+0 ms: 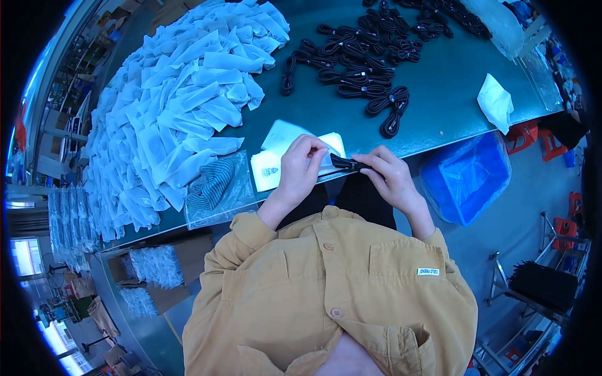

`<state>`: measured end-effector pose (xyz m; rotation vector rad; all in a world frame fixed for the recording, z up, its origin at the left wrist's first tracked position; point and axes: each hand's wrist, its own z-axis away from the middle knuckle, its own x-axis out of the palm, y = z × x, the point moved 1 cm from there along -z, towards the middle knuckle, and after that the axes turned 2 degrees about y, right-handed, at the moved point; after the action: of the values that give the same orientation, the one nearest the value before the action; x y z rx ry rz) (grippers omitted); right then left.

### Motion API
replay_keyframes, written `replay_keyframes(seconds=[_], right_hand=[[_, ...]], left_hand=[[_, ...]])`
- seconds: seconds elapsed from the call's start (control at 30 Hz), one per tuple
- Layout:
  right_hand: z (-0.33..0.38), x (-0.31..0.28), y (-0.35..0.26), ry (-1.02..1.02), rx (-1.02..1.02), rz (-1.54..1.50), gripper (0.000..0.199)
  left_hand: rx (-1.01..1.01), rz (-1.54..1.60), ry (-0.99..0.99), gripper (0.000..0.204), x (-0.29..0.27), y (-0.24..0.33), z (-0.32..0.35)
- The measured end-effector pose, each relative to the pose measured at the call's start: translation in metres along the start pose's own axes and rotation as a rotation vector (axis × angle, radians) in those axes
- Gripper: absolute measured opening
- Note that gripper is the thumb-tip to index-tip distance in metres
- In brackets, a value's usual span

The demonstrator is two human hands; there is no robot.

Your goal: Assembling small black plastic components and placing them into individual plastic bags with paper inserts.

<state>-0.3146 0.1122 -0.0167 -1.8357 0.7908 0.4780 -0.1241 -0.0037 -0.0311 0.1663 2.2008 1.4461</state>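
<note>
At the table's near edge, my right hand [390, 178] grips a bundled black cable [342, 164] by one end. The other end of the bundle points left, at the mouth of a thin whitish bag [327, 160]. My left hand [300, 168] pinches this bag between thumb and fingers. How far the cable sits inside it is hard to see. Under and beside my left hand lie flat white printed bags [266, 170], with another pale one [283, 135] fanned out behind them.
A big heap of filled white bags [182, 94] covers the table's left side. Bundled black cables [370, 62] lie at the back. Striped cloth in clear plastic [213, 185] rests at the near left. A blue lined bin [467, 178] stands right of the table; a white crumpled sheet [495, 102] lies near the right edge.
</note>
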Motion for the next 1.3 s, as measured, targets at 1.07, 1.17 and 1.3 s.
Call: replay_keyframes(seconds=[1.07, 1.17, 1.3], right_hand=[[-0.096, 0.016, -0.045, 0.191, -0.210, -0.274, 0.033], [-0.106, 0.011, -0.034, 0.268, -0.225, -0.025, 0.032], [-0.101, -0.019, 0.036, 0.286, 0.019, 0.572, 0.023]], left_hand=[[-0.230, 0.654, -0.027, 0.008, -0.058, 0.028, -0.063], [-0.153, 0.584, 0.223, 0.011, -0.096, 0.001, -0.084], [0.054, 0.408, 0.620, 0.013, -0.134, -0.001, -0.091]])
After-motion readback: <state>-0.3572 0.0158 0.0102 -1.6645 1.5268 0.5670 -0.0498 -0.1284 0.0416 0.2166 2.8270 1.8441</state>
